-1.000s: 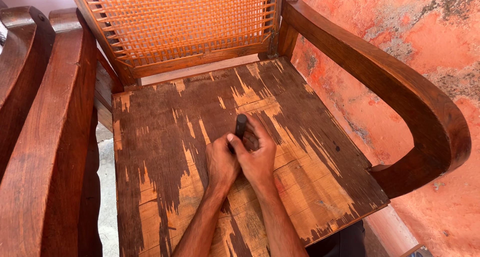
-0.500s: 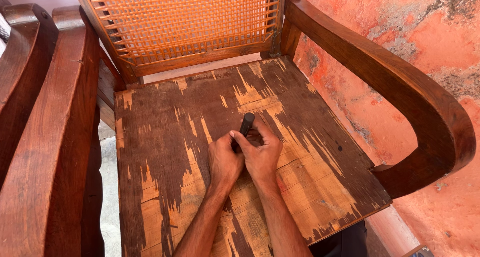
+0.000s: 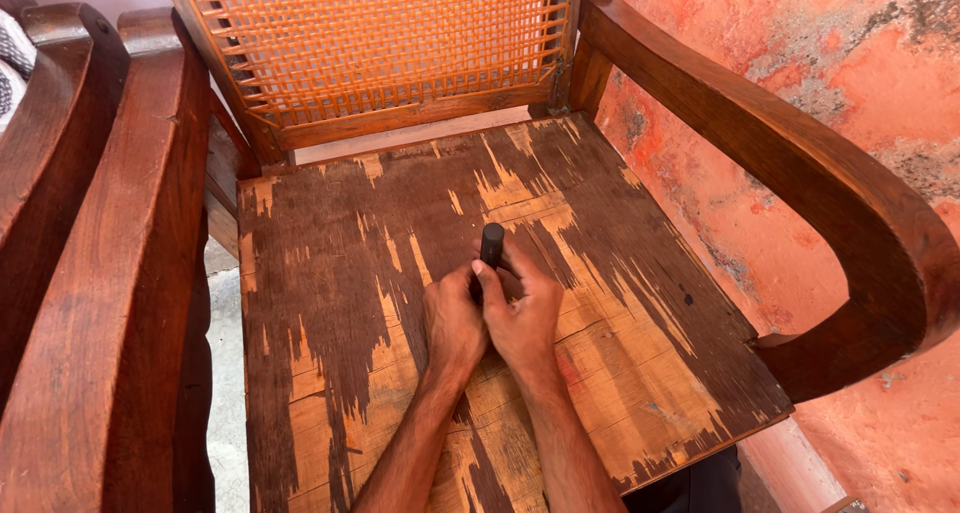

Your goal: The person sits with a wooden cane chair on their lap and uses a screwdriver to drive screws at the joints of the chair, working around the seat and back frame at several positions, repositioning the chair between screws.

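Both my hands are wrapped around a short black cylindrical tool [image 3: 492, 243] pressed against the worn wooden seat [image 3: 330, 273] of a chair. My left hand [image 3: 452, 323] grips the lower part from the left side. My right hand [image 3: 525, 313] covers it from the right, thumb resting on the black handle. Only the tool's rounded top end shows above my fingers; its working end is hidden under my hands. The seat board has dark brown finish scraped away in pale streaks.
An orange woven cane backrest [image 3: 400, 43] rises behind the seat. A curved wooden armrest [image 3: 800, 193] runs along the right, next to a peeling orange wall [image 3: 860, 83]. On the left stand this chair's armrest [image 3: 130, 273] and another chair's arm [image 3: 40, 143].
My hands and the black tool have stayed at about the same spot on the seat; only a slight shift of the view.
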`<action>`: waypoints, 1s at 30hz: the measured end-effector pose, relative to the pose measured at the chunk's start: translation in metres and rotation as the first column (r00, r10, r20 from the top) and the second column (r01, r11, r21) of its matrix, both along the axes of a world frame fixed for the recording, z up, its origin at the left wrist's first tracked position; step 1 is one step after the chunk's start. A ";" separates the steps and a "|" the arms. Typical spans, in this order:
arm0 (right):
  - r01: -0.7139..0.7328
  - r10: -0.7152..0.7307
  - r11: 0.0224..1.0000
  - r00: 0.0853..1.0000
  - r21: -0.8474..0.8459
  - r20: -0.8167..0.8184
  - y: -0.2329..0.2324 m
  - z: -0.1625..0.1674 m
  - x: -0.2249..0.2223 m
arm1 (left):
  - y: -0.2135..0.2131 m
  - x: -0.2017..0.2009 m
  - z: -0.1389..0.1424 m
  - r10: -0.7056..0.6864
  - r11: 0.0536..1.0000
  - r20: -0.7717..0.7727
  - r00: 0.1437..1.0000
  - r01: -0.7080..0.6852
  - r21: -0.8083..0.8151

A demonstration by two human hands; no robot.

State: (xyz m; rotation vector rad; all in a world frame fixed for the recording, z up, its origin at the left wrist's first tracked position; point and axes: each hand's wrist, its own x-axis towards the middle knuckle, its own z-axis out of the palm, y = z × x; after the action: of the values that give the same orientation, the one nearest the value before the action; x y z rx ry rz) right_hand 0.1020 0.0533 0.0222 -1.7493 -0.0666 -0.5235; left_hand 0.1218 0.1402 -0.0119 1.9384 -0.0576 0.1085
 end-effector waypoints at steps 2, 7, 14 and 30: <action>0.074 -0.073 0.997 0.997 0.021 -0.037 0.000 -0.001 0.001 | 0.000 0.001 -0.002 0.010 0.999 -0.023 1.000 -0.009 0.046; 0.122 -0.126 0.991 0.988 -0.047 -0.085 0.001 0.004 0.002 | 0.000 0.004 -0.012 0.007 0.998 0.005 1.000 -0.007 0.065; -0.038 0.037 0.996 0.999 -0.087 -0.017 -0.001 0.003 -0.005 | 0.001 0.003 -0.013 -0.018 0.998 0.098 0.995 0.025 -0.065; 0.108 -0.113 0.989 0.992 -0.105 -0.052 -0.001 0.006 -0.001 | -0.003 0.008 -0.023 0.006 0.999 0.053 0.999 -0.008 0.043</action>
State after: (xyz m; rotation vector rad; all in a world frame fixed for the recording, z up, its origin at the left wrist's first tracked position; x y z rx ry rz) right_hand 0.1012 0.0520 0.0277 -1.8747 0.0459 -0.5576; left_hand 0.1302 0.1377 -0.0349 1.9788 -0.0893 0.1647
